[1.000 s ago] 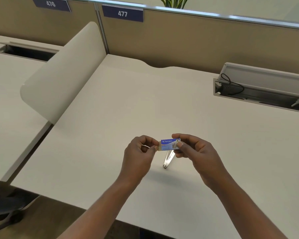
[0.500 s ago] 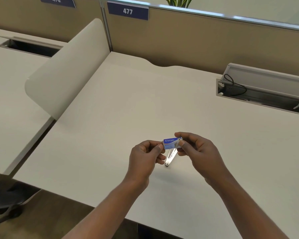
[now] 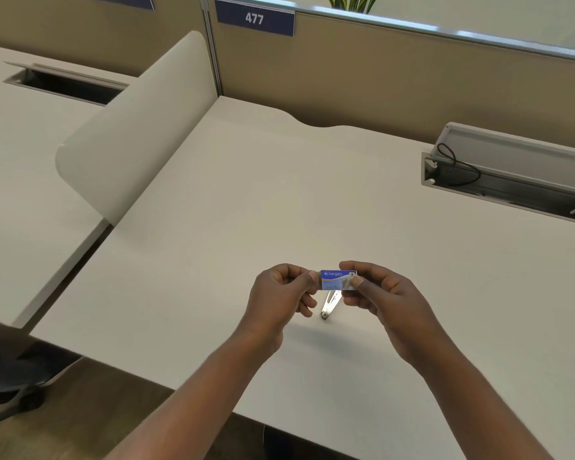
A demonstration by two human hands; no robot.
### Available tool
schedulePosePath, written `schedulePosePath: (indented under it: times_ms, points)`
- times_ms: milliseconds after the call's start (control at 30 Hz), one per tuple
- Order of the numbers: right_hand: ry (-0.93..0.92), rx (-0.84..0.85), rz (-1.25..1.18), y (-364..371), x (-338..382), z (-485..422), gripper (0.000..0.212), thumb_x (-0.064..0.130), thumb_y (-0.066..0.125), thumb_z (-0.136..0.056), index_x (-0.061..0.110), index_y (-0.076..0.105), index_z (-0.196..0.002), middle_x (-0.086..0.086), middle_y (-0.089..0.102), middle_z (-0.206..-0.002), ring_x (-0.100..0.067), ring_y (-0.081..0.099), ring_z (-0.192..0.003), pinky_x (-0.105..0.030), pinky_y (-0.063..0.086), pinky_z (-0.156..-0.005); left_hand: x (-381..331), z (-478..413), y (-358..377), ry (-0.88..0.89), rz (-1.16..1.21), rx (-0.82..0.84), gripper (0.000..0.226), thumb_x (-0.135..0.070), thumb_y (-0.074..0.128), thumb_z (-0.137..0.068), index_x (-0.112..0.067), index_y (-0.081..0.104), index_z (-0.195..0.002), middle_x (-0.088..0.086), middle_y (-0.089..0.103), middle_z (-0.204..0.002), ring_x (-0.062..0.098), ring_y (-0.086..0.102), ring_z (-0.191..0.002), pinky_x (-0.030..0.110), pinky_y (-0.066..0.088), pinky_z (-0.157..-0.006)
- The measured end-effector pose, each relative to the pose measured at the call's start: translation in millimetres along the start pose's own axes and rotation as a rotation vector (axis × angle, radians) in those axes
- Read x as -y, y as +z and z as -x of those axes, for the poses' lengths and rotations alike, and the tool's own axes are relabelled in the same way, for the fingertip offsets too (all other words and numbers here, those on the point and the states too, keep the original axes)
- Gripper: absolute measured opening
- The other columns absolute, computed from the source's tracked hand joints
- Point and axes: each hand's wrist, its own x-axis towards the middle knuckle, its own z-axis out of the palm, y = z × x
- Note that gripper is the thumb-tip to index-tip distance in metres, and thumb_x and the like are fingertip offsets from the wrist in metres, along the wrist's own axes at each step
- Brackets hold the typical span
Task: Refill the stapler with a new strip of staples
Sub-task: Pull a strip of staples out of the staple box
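Note:
A small blue and white staple box [image 3: 336, 279] marked "kangaro" is held just above the white desk [image 3: 233, 207]. My left hand [image 3: 281, 295] pinches its left end with thumb and fingers. My right hand [image 3: 380, 295] pinches its right end. Under the box a small silver stapler [image 3: 330, 303] lies on the desk, opened into a narrow V; its far part is hidden by the box and my fingers. No loose staple strip shows.
A curved white divider panel [image 3: 130, 141] stands at the desk's left edge. An open cable tray [image 3: 508, 180] with a black cable sits at the back right. A tan partition with a "477" sign [image 3: 254, 18] runs behind. A chair base [image 3: 14, 390] is at lower left.
Both hands and the box have stayed together over the stapler. My left fingers have shifted their hold on the box's left end. The camera has tilted slightly.

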Motion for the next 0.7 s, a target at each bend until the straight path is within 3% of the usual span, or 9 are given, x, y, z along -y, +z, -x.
schedulePosePath:
  times_ms: [233,400,533,633,700]
  points:
    - [0.02,0.04,-0.037,-1.8,-3.5,-2.7,0.025,0.008,0.056,-0.1,0.015,0.074,-0.115,-0.011,0.078,-0.107,-0.02,0.067,-0.084,-0.035,0.057,-0.09,-1.7,0.3,-2.8,0.07,-0.1,0.018,0.011,-0.012,0.073,-0.091,-0.002,0.068,-0.093,0.008,0.068,-0.071,0.02,0.062,-0.059,0.033,0.051,-0.056]
    - [0.048,0.051,-0.109,-5.2,-4.5,-5.5,0.024,0.006,0.056,-0.099,0.011,0.073,-0.116,-0.016,0.076,-0.111,-0.024,0.066,-0.086,-0.038,0.055,-0.092,-2.7,3.4,-1.2,0.21,-0.23,0.013,0.006,-0.013,0.068,-0.093,-0.02,0.068,-0.093,0.007,0.066,-0.069,0.015,0.064,-0.059,0.036,0.054,-0.059]
    - [0.051,0.047,-0.151,-7.7,-3.1,-7.4,0.024,0.004,0.056,-0.098,0.008,0.073,-0.115,-0.019,0.075,-0.112,-0.024,0.066,-0.086,-0.033,0.056,-0.087,0.8,7.8,1.7,0.341,-0.311,0.029,0.017,-0.014,0.068,-0.093,-0.029,0.072,-0.101,0.015,0.064,-0.077,0.031,0.06,-0.067,0.042,0.055,-0.064]
    - [0.062,0.054,-0.187,-10.2,-1.7,-9.0,0.024,0.003,0.056,-0.098,0.006,0.073,-0.115,-0.019,0.075,-0.113,-0.024,0.067,-0.087,-0.03,0.058,-0.085,3.8,9.7,2.6,0.442,-0.358,0.024,0.026,-0.005,0.071,-0.089,-0.025,0.073,-0.106,0.009,0.065,-0.074,0.016,0.053,-0.059,0.027,0.049,-0.06]
    - [0.071,0.057,-0.197,-10.8,-0.7,-9.7,0.024,0.002,0.055,-0.098,0.005,0.073,-0.115,-0.019,0.075,-0.113,-0.024,0.067,-0.087,-0.03,0.059,-0.084,4.2,10.1,3.1,0.49,-0.389,0.014,0.025,-0.003,0.072,-0.088,-0.021,0.072,-0.106,0.006,0.065,-0.072,0.017,0.055,-0.06,0.024,0.048,-0.06]
